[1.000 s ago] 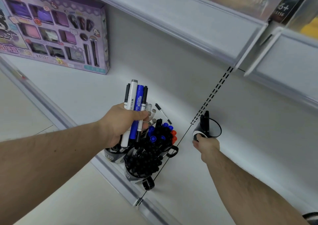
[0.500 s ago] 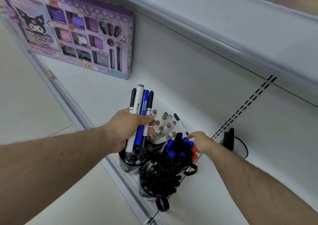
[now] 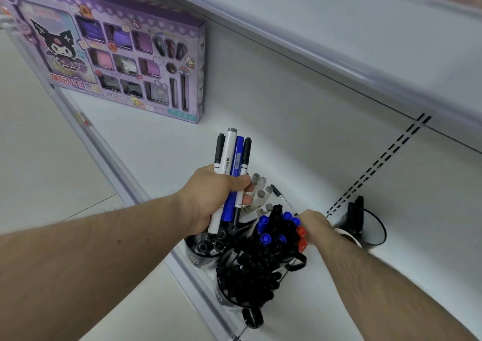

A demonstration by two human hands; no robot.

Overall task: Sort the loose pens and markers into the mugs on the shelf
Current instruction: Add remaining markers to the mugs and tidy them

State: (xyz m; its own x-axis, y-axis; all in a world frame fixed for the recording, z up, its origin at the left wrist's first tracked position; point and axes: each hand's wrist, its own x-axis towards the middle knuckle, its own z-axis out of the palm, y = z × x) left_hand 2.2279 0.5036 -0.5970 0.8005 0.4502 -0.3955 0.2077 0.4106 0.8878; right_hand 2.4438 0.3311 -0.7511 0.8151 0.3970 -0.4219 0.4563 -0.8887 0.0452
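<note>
The person's left hand [image 3: 217,197] is curled tight round a bundle of markers [image 3: 233,163], four that I can count: two slim white ones with black caps, a fatter white one with a grey cap, and a blue one between them. They stand nearly upright in the fist, caps well above the knuckles, lower ends poking out beneath the palm. Just under that hand sits a mug of dark-ended pens [image 3: 208,246], and just past its fingertips a cluster of grey-capped white markers [image 3: 258,194] fans out.

The right hand [image 3: 314,225] reaches in from the other side and rests against the far edge of the mug with blue and red caps [image 3: 280,232], its fingers bent toward the red caps (whether they actually pinch anything I cannot tell, since the back of the hand hides the fingertips). A single thin black-capped pen [image 3: 283,199] lies on the white shelf [image 3: 287,137] just above that hand, near its knuckles. Nearer the person than both hands stands the fullest mug, packed with black-capped pens [image 3: 250,275], its black handle turned toward the shelf lip.

Beyond the right hand, just beside the wrist, is a clear-looking mug with a few black markers [image 3: 357,218] in it, apart from the crowded three. Far off past the left hand, a purple boxed toy set [image 3: 114,61] stands on the same shelf.
</note>
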